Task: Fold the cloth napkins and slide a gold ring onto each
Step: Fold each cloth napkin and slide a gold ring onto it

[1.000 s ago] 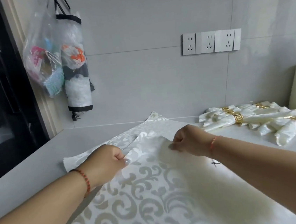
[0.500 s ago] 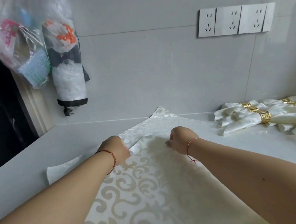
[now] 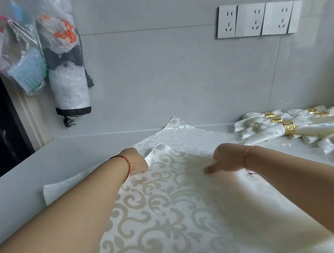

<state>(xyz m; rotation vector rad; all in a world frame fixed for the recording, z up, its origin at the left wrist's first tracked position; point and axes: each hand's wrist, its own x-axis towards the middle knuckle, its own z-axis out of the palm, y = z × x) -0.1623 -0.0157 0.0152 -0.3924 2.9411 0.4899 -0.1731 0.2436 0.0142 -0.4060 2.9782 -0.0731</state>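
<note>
Nearest the viewer, a cream damask napkin (image 3: 171,218) with a scroll pattern lies spread on the pale counter (image 3: 19,179), one corner towards the viewer and the opposite corner reaching the wall, so that it lies diagonally to the counter edge. Its near portion appears already turned over towards the far side; a paler under-layer shows beyond the turned edge and at the left corner. Both forearms reach across the cloth to that edge. The left hand (image 3: 137,160), a red cord at its wrist, is curled with its grip closed on the turned edge where the fabric lifts in a small peak, presumably to keep the layer from sliding. The right hand (image 3: 226,157), blurred, lies on the cloth with the thumb stretched towards the left; whether its fingers pinch the fabric or only press it flat cannot be told. Two spaced holds probably keep the fold line straight.

At the far right of the counter lie the finished napkins (image 3: 317,131), rolled and each banded with a gold ring (image 3: 288,128), well apart from the working cloth. No loose ring is in view.

On the far wall are a row of sockets (image 3: 258,20) and, at left, hanging plastic bags (image 3: 9,50).
</note>
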